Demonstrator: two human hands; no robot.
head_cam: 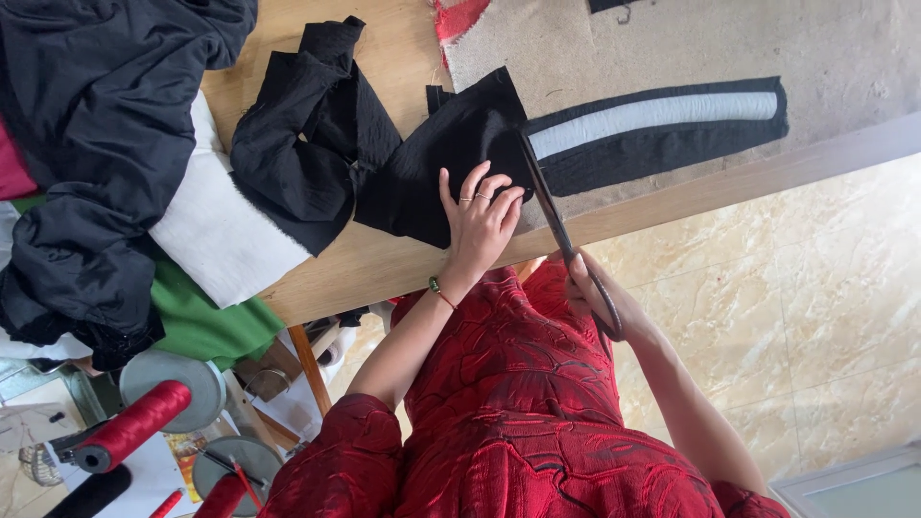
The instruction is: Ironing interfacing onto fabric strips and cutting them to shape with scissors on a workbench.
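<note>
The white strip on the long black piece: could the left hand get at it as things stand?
Probably yes. The left hand lies flat on the black fabric beside the white strip; only the scissors, held by the right hand, lie between them, low enough to reach over.

No screens, signs or clearly readable labels show anywhere in the view; the one likely printed item is a small colourful paper or packet (182, 449) at the bottom left, lying between the grey round discs (173, 384) beside the red thread spool (134, 425), orange and yellow, too small to tell further.
</note>
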